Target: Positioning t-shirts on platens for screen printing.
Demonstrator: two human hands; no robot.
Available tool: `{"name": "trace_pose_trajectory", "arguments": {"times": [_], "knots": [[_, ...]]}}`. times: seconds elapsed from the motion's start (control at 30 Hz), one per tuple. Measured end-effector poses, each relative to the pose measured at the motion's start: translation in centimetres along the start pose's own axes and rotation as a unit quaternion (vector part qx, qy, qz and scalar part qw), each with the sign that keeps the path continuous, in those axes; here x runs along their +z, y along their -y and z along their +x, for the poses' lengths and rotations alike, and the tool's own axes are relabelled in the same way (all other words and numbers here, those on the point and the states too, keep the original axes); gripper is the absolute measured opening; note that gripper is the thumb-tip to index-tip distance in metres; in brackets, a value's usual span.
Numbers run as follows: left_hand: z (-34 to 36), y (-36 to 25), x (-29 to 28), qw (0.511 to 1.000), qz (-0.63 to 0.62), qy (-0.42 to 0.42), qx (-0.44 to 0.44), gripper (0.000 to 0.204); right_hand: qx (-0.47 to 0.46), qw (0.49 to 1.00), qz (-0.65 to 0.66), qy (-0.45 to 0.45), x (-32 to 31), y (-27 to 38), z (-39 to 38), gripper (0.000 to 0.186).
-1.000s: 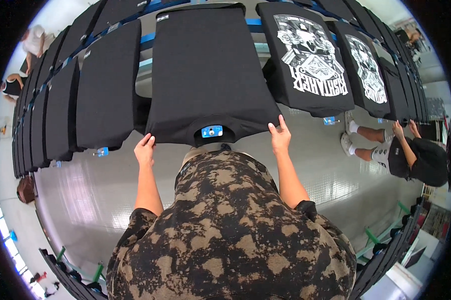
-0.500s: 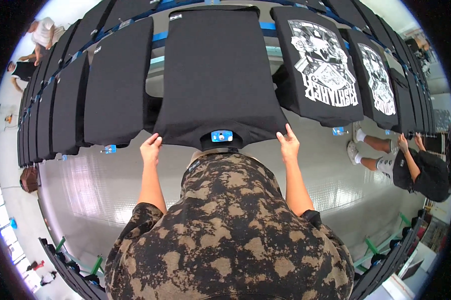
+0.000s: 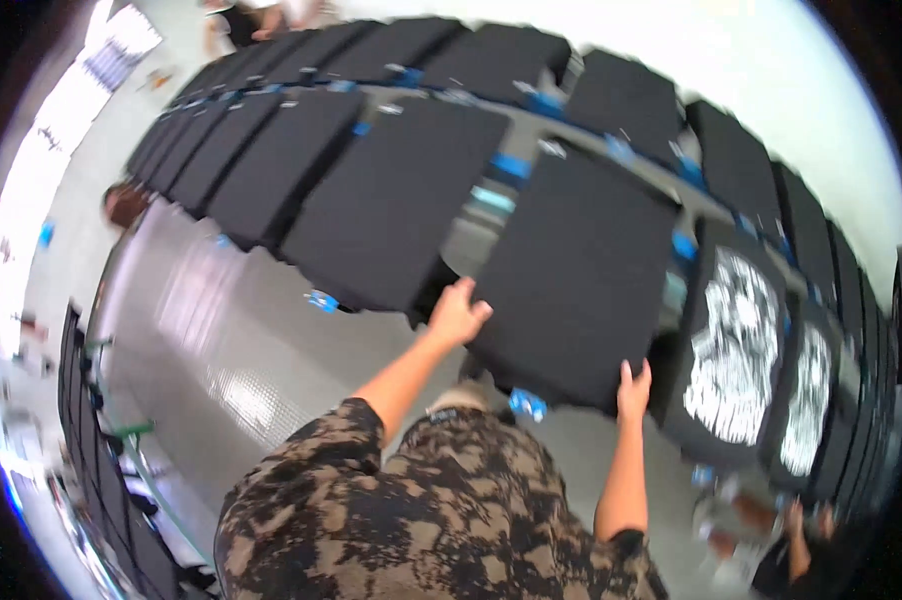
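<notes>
A plain black T-shirt (image 3: pixel 576 270) lies stretched flat over a board in front of me. At its near left edge is my left hand (image 3: pixel 458 312), thumb and fingers apart against the side of the cloth. My right hand (image 3: pixel 633 392) is at the near right corner, its fingers spread upward along the edge; motion blurs both hands a little. A blue bracket (image 3: pixel 527 404) shows below the shirt's near end. To the right is a black shirt with a white print (image 3: pixel 735 350), and on the left another plain black shirt (image 3: pixel 401 205).
Shirt-covered boards run in two long rows, with a blue rail (image 3: pixel 611 150) between them. A second line of dark boards (image 3: pixel 106 450) stands at lower left on green supports. A person in dark clothing (image 3: pixel 806 555) works at lower right; others are at top left.
The view has swung left and tilted. The shirt's near end, held stretched wide toward me before, now lies down on the board. My hands have moved from its corners to its sides.
</notes>
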State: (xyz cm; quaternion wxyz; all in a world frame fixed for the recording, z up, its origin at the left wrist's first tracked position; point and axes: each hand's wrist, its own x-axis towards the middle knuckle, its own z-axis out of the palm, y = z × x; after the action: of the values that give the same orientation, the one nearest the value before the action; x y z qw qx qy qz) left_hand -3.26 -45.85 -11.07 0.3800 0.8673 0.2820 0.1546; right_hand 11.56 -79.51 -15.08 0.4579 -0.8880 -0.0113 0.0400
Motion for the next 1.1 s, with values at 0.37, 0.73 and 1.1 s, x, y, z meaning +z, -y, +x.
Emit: {"name": "trace_pose_trajectory", "arguments": {"times": [0.37, 0.73, 1.1], "knots": [[-2.7, -0.7, 2.8, 0.972, 0.231, 0.022, -0.03, 0.07, 0.102, 0.985, -0.129, -0.053, 1.6, 3.0, -1.8, 0.05], [-2.3, -1.9, 2.5, 0.967, 0.246, 0.04, -0.051, 0.072, 0.117, 0.976, -0.175, -0.06, 1.5, 4.5, -1.9, 0.052], [-2.4, -1.8, 2.4, 0.969, 0.239, 0.028, -0.06, 0.073, 0.124, 0.973, -0.185, -0.054, 1.3, 4.9, -2.1, 0.05]]}}
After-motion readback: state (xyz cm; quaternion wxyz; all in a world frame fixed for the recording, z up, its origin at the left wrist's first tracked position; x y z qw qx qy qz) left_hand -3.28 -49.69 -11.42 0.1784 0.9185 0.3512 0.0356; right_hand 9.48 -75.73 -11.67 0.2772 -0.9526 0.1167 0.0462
